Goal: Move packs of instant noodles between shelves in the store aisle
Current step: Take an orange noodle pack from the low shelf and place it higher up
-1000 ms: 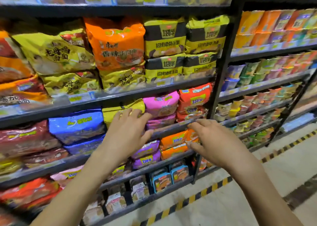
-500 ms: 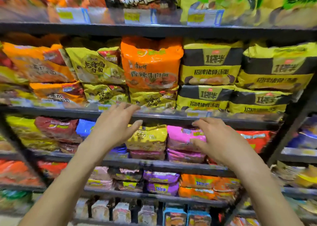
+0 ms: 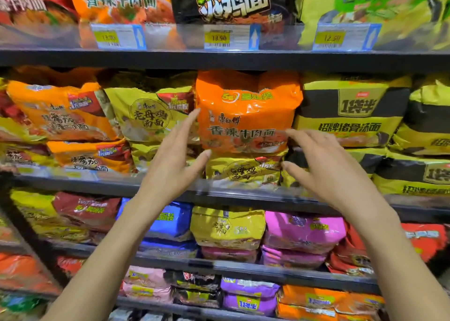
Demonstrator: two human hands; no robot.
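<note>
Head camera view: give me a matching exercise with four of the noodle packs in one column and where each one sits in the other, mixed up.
Packs
1. centre orange pack
2. black pack
3. bright pink pack
4. blue pack

Places
A. third row in view, right of the lower yellow pack
B. top row in view
C. third row in view, left of the lower yellow pack
D. second row in view, lying on the upper yellow pack

Pairs: 1-D, 2-B, 3-A, 4-C
</note>
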